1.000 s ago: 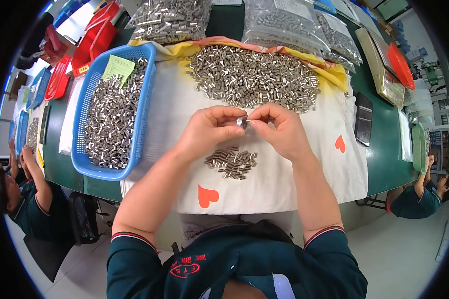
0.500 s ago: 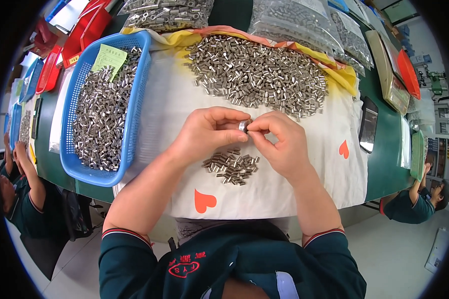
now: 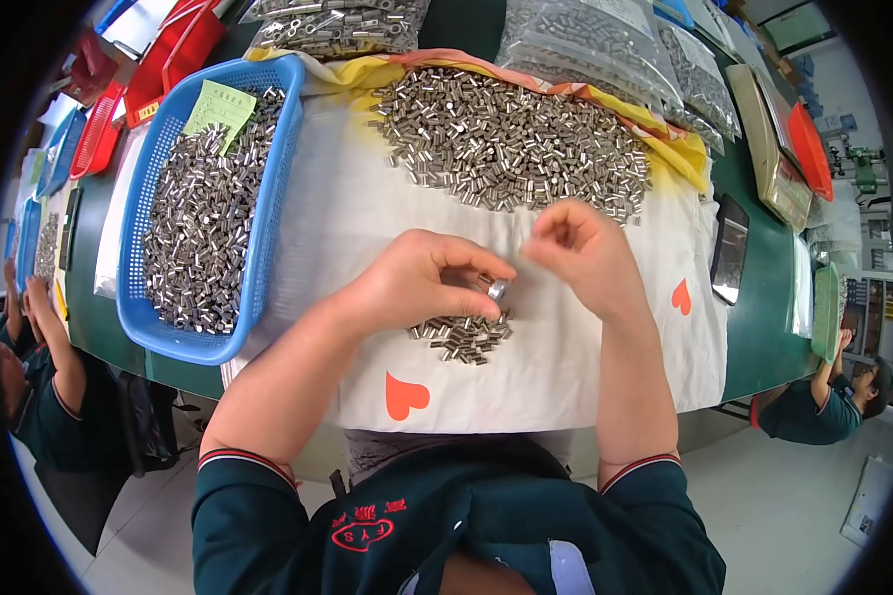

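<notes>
My left hand [image 3: 427, 278] pinches a short, round, silver metal piece [image 3: 499, 290] between thumb and fingers, with its bright end facing right. Up and to the right of it, my right hand [image 3: 580, 253] is raised, its thumb and fingertips drawn together; anything between them is too small and blurred to make out. Below my left hand, partly covered by it, lies a small pile of metal cylinders [image 3: 466, 342] on the white cloth [image 3: 546, 387]. Toward the far edge spreads a large heap of similar cylinders [image 3: 526, 144].
A blue basket [image 3: 293, 149] full of cylinders and a green slip [image 3: 218, 111] stands at the left. Clear bags [image 3: 590, 45] of metal parts sit at the back. A phone [image 3: 731, 248] lies on the right. Co-workers [image 3: 64, 426] sit at both sides.
My hands have separated. The right has lifted away, up and to the right, while the left has lowered slightly with the silver piece still in its fingers.
</notes>
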Available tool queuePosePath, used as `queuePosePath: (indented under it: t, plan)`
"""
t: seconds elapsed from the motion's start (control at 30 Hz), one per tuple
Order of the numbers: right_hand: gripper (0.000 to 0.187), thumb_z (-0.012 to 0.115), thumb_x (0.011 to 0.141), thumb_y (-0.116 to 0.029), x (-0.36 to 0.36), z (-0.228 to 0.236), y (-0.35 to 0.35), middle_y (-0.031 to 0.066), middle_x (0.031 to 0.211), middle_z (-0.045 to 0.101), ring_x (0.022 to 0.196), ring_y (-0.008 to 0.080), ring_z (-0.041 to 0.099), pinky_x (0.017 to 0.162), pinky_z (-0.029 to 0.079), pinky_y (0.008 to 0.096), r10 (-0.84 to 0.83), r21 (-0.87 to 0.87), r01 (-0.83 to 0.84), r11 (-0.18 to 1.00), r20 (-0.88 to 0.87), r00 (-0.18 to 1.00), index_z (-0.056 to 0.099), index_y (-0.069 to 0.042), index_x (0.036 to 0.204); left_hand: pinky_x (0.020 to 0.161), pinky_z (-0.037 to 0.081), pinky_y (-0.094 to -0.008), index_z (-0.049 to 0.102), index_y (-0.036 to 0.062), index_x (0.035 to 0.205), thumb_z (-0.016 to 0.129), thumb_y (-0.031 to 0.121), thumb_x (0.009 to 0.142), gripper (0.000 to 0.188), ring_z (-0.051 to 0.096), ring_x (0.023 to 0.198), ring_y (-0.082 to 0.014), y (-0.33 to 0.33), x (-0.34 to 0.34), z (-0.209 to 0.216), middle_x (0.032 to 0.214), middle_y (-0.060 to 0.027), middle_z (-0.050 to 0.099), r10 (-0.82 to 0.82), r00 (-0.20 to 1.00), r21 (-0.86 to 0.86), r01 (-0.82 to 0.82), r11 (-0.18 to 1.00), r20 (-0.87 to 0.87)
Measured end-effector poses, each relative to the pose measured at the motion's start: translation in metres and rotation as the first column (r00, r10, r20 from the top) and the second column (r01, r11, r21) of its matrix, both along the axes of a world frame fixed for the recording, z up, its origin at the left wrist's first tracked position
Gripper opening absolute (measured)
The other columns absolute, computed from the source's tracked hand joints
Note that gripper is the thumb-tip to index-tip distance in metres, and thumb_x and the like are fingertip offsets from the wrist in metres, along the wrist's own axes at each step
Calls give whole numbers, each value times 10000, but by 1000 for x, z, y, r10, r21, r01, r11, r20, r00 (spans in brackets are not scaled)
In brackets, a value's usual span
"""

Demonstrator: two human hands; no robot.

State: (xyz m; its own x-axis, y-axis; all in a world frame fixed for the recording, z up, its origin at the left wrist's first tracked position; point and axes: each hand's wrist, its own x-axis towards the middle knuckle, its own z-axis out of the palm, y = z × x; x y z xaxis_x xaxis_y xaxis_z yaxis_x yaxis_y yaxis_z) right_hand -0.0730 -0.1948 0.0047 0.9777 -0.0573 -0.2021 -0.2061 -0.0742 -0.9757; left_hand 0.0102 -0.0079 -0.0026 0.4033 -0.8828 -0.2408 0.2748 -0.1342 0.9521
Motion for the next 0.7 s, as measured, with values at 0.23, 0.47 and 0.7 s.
queuePosePath:
  t: [0.23, 0.47, 0.7]
  plan:
    - [54, 620, 701, -103, 19, -19, 24, 77, 717, 568, 729, 265, 540, 661, 441, 362, -42, -803, 379, 459, 407, 912, 604, -70, 741, 774, 464, -224, 619, 1, 971, 739, 43, 658, 338, 566, 870, -92, 4, -3, 3, 971, -62, 622, -190, 959, 8, 192, 981, 212]
    - [40, 610, 686, -88, 17, -20, 25, 83, 702, 563, 710, 266, 540, 667, 439, 361, -75, -806, 383, 452, 394, 916, 583, -60, 692, 758, 480, -225, 583, -14, 1016, 665, 6, 731, 297, 582, 813, -91, 0, 1, -4, 921, -45, 618, 44, 992, -103, -57, 993, -120]
    - [55, 603, 693, -29, 3, 5, 21, 45, 729, 585, 646, 143, 557, 602, 453, 255, -213, -344, 287, 894, 238, 948, 568, -21, 734, 743, 488, -220, 551, -27, 1059, 641, -26, 742, 329, 586, 814, -95, -2, 5, -10, 919, -57, 614, 243, 955, -160, -271, 949, -171]
